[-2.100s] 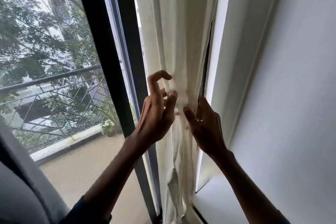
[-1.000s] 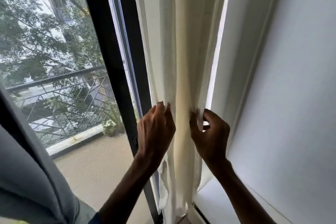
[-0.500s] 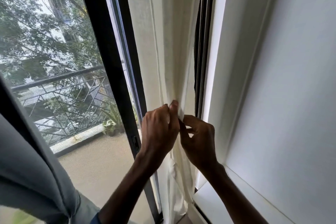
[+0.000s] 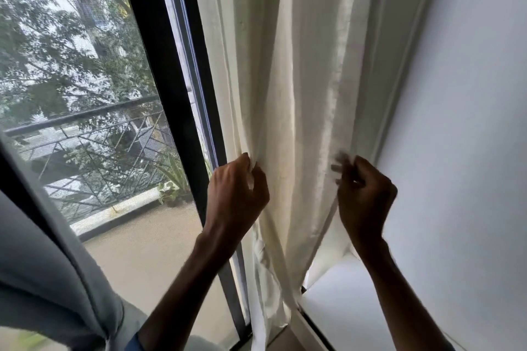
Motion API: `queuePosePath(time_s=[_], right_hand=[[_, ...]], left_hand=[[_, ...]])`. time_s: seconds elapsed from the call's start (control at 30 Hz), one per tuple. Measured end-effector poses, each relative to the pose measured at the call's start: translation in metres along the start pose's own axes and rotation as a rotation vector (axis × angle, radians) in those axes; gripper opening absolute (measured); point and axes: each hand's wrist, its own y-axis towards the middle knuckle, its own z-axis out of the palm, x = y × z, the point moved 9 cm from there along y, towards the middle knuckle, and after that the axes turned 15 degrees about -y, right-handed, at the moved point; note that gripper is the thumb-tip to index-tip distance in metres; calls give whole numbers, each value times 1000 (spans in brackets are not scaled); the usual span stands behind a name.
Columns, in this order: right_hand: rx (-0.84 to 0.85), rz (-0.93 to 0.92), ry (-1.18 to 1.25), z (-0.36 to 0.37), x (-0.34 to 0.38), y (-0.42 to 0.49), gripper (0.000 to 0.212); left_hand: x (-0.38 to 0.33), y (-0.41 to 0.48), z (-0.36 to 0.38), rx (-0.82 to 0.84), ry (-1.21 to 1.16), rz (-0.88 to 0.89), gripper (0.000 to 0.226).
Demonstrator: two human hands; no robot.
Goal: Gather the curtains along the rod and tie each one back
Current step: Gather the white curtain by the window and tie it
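A cream curtain (image 4: 296,71) hangs in folds between the black window frame and the white wall. My left hand (image 4: 236,194) pinches the curtain's left edge at about mid-height. My right hand (image 4: 365,196) pinches its right edge, level with the left hand, its fingertips blurred. The cloth is spread between the two hands. Below them it narrows toward the floor. A grey curtain (image 4: 42,259) fills the lower left corner. The rod is out of view.
The black window frame (image 4: 159,65) stands left of the cream curtain, with a balcony railing (image 4: 94,148) and trees beyond the glass. A white wall (image 4: 470,122) and a white ledge (image 4: 342,293) close off the right side.
Half a second ago my hands met at the middle of the bunched curtain. They have moved apart, spreading the cloth wider, and the dark gap by the wall is covered.
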Motion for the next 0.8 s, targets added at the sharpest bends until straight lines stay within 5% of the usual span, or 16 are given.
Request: queuePosePath(time_s=[0.27, 0.6, 0.8], right_hand=[[255, -346, 109, 37, 65, -85, 16], [757, -277, 303, 112, 119, -154, 67], [689, -164, 408, 106, 120, -165, 72]], left_hand=[[-21, -23, 16, 121, -39, 71, 22], [11, -23, -65, -12, 342, -52, 19], [6, -42, -76, -56, 303, -72, 21]])
